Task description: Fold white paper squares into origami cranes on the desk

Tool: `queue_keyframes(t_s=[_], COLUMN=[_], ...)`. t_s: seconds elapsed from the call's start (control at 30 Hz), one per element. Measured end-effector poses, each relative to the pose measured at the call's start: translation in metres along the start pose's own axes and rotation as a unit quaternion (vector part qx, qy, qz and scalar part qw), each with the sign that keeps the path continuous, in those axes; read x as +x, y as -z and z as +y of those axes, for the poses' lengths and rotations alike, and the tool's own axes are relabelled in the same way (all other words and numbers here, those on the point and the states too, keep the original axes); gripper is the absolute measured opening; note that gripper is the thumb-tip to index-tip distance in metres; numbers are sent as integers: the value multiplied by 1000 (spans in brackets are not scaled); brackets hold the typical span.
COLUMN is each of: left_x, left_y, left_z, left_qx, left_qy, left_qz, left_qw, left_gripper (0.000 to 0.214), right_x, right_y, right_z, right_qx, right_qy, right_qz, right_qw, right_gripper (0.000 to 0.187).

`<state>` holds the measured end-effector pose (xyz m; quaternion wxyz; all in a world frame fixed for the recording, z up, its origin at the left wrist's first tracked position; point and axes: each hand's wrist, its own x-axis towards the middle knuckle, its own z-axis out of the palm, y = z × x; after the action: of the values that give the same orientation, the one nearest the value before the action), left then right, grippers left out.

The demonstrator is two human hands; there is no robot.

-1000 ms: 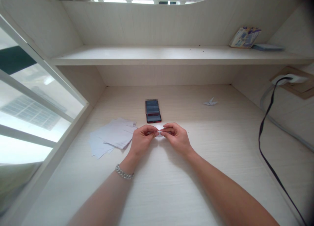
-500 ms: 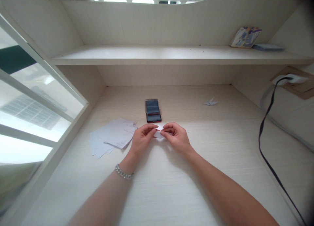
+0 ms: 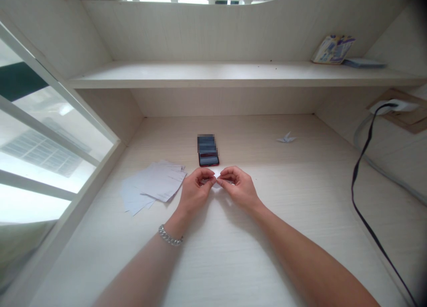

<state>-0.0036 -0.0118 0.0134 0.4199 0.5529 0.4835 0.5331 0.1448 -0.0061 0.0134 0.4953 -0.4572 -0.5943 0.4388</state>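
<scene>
A small piece of folded white paper (image 3: 216,185) is pinched between my two hands, mostly covered by the fingers. My left hand (image 3: 197,185), with a silver chain bracelet (image 3: 170,236) at its wrist, grips the paper's left side between thumb and fingers. Closed on the right side of the same paper is my right hand (image 3: 239,186). The two thumb tips almost meet in the middle. Just beyond the hands lies a phone (image 3: 208,159), its screen partly pixelated. Loose white paper sheets (image 3: 160,180) are spread in an overlapping pile beside my left hand.
A small folded paper crane (image 3: 286,138) rests on the desk (image 3: 300,187) at the back right. Above runs a shelf (image 3: 200,71) holding a printed packet (image 3: 333,49) and a flat item. A black cable (image 3: 356,173) hangs from the wall socket (image 3: 410,113) at the right.
My left thumb has moved right toward the right thumb, so the fingertips are closer together and less of the folded paper shows. The phone, sheets and crane lie as before.
</scene>
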Motion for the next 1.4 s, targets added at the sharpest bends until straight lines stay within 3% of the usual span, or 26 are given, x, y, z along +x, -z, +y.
queue_keyframes(t_s=[0.13,0.33,0.53,0.67,1.07,1.4], left_x=[-1,3,2,1,9,3], left_y=[-3,0,3,3,11,7], left_z=[3,-3,-2,-1,-9,-3], left_qx=[2,-52,-19,-1,-8,159], left_qy=[-22,11,4,-4,43,-21], left_qz=[7,31,-11,-29,-70,-83], left_qw=[1000,998,1000,1000,997,984], left_gripper=[14,23,19,17,22,20], right_x=[0,3,0,-2,4,2], right_y=[-1,2,2,1,7,8], right_z=[-1,3,3,4,6,9], right_qx=[11,67,-2,-32,1,-29], right_qy=[7,-29,15,33,-15,12], right_qz=[11,-28,4,-7,-8,3], right_qw=[1000,997,1000,999,1000,1000], right_gripper=[15,23,21,20,15,16])
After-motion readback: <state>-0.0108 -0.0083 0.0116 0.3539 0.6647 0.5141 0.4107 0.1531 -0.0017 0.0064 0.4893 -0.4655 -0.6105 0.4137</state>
